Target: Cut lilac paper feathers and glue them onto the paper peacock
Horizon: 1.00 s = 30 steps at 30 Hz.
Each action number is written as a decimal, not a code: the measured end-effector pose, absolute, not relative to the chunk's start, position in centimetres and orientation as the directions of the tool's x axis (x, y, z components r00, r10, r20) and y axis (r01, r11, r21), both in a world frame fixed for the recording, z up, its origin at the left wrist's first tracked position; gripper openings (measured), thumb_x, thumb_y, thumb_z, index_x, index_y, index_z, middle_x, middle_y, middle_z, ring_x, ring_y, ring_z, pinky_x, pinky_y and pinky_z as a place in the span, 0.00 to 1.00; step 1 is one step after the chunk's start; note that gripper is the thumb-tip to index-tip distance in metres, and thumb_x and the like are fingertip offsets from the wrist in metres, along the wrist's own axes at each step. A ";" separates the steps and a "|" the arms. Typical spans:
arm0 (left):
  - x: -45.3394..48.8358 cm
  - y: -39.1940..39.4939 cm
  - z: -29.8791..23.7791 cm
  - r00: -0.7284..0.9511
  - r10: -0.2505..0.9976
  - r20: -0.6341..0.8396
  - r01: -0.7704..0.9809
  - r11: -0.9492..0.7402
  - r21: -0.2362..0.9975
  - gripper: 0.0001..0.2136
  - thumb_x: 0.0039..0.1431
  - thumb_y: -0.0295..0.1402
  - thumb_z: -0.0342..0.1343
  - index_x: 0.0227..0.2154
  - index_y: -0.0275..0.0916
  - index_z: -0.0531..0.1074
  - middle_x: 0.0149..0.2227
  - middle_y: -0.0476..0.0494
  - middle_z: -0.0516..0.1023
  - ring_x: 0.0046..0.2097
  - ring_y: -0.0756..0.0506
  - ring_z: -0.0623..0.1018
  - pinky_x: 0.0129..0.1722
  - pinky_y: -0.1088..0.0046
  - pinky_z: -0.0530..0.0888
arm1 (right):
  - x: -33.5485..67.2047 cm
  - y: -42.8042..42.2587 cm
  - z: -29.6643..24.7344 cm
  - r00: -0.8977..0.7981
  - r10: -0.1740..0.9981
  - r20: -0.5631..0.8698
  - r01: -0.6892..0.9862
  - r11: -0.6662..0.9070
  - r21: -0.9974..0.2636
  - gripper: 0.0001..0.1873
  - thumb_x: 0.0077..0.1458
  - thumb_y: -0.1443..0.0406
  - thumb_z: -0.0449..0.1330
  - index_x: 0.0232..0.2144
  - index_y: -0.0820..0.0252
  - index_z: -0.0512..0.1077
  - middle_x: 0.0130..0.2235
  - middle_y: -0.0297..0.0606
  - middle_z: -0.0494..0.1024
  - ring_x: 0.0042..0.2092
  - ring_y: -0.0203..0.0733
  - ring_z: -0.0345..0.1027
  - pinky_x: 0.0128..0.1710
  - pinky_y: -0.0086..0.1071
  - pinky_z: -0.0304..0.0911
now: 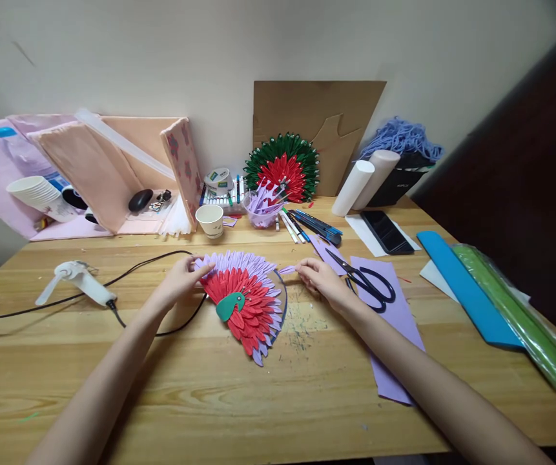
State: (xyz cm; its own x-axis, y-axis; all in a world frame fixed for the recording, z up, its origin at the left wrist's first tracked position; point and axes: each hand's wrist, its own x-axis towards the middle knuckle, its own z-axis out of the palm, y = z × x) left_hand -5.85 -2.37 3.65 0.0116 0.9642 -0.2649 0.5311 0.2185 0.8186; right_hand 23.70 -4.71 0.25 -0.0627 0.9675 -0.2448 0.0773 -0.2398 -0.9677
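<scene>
A fan-shaped paper peacock (246,284) lies on the wooden table, with red inner feathers, lilac outer feathers and a green head (230,307). My left hand (183,279) grips its upper left edge, fingers partly under the lilac strips. Just right of the fan, my right hand (319,278) pinches a small lilac paper feather (287,268) whose tip points toward the fan's cardboard edge. Black-handled scissors (367,284) rest on a lilac sheet (394,323) near my right wrist.
A plastic bowl of lilac strips (264,210) and a paper cup (209,221) stand behind the fan. A white glue gun (84,282) with a black cable lies at left. At right are a phone (387,232), a blue sheet (466,284) and wrapped green paper (524,323).
</scene>
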 end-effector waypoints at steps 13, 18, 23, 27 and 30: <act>4.1 -3.9 4.6 0.532 0.847 -0.001 0.816 -0.512 0.268 0.09 0.54 0.28 0.49 0.27 0.38 0.75 0.31 0.43 0.77 0.37 0.44 0.74 0.33 0.71 0.67 | 22.1 -4.1 -0.8 0.030 0.979 -0.201 -0.158 -0.194 -0.968 0.11 0.44 0.60 0.58 0.24 0.59 0.61 0.18 0.22 0.57 0.16 0.24 0.44 0.12 0.20 0.40; 5.1 -3.1 4.2 0.510 0.860 -0.009 0.849 -0.501 0.169 0.09 0.51 0.27 0.49 0.28 0.37 0.76 0.31 0.41 0.77 0.35 0.43 0.75 0.32 0.71 0.66 | 22.3 -4.1 -1.2 0.025 0.982 -0.188 -0.169 -0.181 -0.969 0.11 0.44 0.59 0.59 0.24 0.59 0.62 0.17 0.23 0.58 0.15 0.24 0.46 0.12 0.21 0.43; 5.3 -2.9 4.3 0.497 0.868 -0.016 0.865 -0.494 0.091 0.09 0.50 0.28 0.49 0.27 0.36 0.75 0.30 0.39 0.77 0.35 0.41 0.76 0.30 0.71 0.66 | 22.3 -4.1 -1.0 0.029 0.982 -0.185 -0.161 -0.178 -0.971 0.11 0.45 0.59 0.58 0.24 0.59 0.62 0.18 0.23 0.59 0.15 0.24 0.48 0.12 0.21 0.44; 5.5 -2.9 4.1 0.486 0.873 -0.044 0.873 -0.482 0.076 0.10 0.51 0.29 0.49 0.27 0.35 0.75 0.31 0.37 0.77 0.35 0.40 0.76 0.29 0.70 0.65 | 22.3 -4.2 -0.8 0.016 0.983 -0.181 -0.111 -0.178 -0.978 0.10 0.45 0.59 0.58 0.23 0.59 0.61 0.17 0.23 0.58 0.15 0.25 0.49 0.13 0.21 0.46; 5.5 -2.9 3.9 0.466 0.882 -0.075 0.884 -0.460 0.088 0.11 0.52 0.30 0.48 0.27 0.36 0.75 0.31 0.36 0.78 0.35 0.41 0.76 0.30 0.70 0.65 | 22.4 -4.1 -0.9 0.007 0.983 -0.186 -0.081 -0.185 -0.979 0.11 0.46 0.58 0.57 0.23 0.59 0.61 0.17 0.23 0.59 0.15 0.25 0.50 0.13 0.22 0.45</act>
